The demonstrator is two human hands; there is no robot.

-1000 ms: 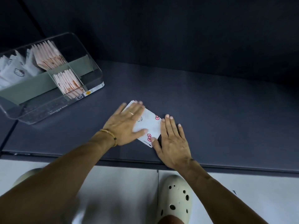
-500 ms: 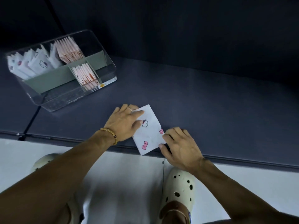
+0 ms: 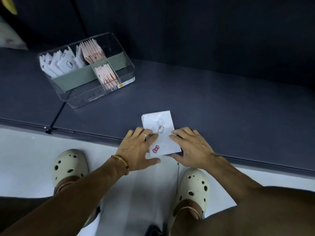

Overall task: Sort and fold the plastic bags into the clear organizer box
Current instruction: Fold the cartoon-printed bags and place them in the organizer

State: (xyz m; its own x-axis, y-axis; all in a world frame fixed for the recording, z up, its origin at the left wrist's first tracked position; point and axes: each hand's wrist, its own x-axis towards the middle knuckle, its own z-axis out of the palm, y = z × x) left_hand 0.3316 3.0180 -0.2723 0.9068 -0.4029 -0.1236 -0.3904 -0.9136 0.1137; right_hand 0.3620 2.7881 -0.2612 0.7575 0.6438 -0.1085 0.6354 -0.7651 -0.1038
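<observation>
"Storage box" on organizer box point(image 3: 95, 97)

What my hands cover and the frame cuts off

My left hand point(image 3: 136, 150) hides the left edge of the folded white plastic bag with pink bow print point(image 3: 162, 133), and my right hand point(image 3: 190, 149) hides its lower right corner. Small grey lettering on the clear plastic organizer box point(image 3: 102, 97) is too blurred to read. A yellow shape point(image 3: 10, 4) at upper left is cut by the edge.
</observation>
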